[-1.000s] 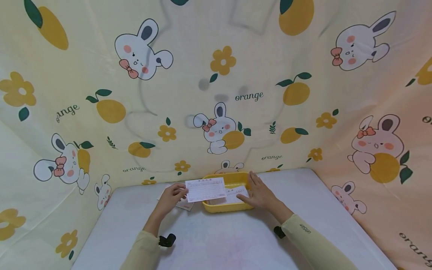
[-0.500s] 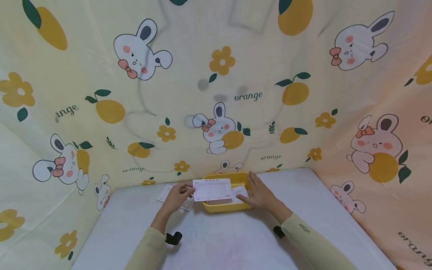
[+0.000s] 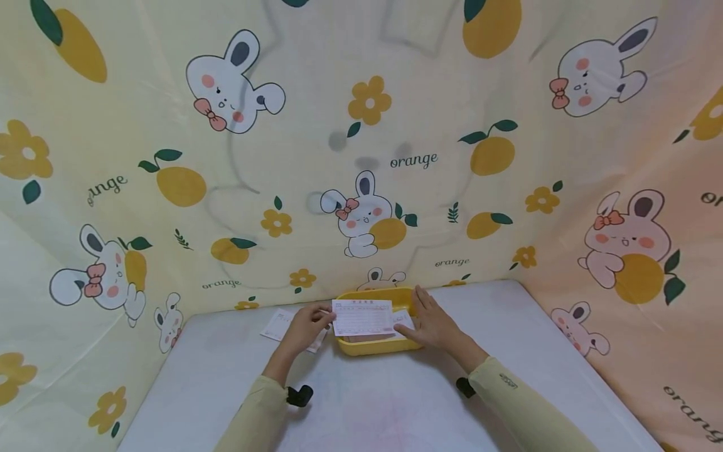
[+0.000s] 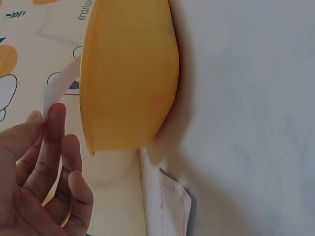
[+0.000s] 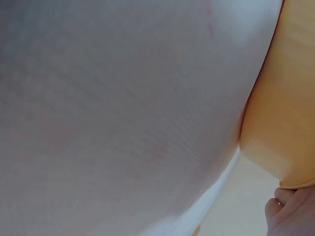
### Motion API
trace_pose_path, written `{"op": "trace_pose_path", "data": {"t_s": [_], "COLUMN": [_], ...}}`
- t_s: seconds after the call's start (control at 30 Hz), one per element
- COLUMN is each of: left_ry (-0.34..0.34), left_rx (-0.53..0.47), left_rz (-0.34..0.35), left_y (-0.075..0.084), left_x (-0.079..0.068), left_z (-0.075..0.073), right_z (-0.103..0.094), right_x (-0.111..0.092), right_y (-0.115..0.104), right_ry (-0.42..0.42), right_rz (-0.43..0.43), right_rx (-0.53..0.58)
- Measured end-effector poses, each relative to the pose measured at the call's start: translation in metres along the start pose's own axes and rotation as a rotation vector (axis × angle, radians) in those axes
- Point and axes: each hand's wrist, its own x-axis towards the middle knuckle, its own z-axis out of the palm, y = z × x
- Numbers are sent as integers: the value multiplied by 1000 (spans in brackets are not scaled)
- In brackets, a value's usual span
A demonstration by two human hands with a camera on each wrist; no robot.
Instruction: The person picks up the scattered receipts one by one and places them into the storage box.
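In the head view my left hand (image 3: 305, 326) pinches the left edge of a white printed paper slip (image 3: 363, 317) between thumb and fingers. The slip hangs over a yellow plastic basket (image 3: 369, 347), covering part of its inside. My right hand (image 3: 437, 321) rests on the basket's right rim, its fingers stretched along the edge and the thumb over the inside. Another printed slip shows inside the basket, partly hidden by the held one. The left wrist view shows the pinched slip (image 4: 61, 86) nearly edge-on beside the basket wall (image 4: 130, 78).
More printed slips (image 3: 277, 324) lie on the white table (image 3: 361, 402) left of the basket, partly behind my left hand. A patterned cloth (image 3: 316, 157) with rabbits and oranges rises behind the table and at both sides.
My left hand has carried the paper slip to the right, farther over the basket. The right hand stays at the basket's right rim.
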Motion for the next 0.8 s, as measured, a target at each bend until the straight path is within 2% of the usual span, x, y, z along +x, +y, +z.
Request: {"op": "trace_pose_path", "data": {"t_s": [0.2,0.37,0.53,0.8], "left_ry": [4,-6,2,26], "left_rx": [8,37,55,76], "left_rz": [11,-31,-23,3], "left_y": [4,11,16,15], "left_x": [3,3,3,6], "left_z": [7,12,15,20], "right_z": [-1,-2,-3,-5], "right_x": [1,1,1,-1], "right_y": [0,-1,-1,-5], "right_ry": [-7,-11,-10,-4], "right_rz": [-3,0,5,-5], "right_rx": [3,-2,-13,5]}}
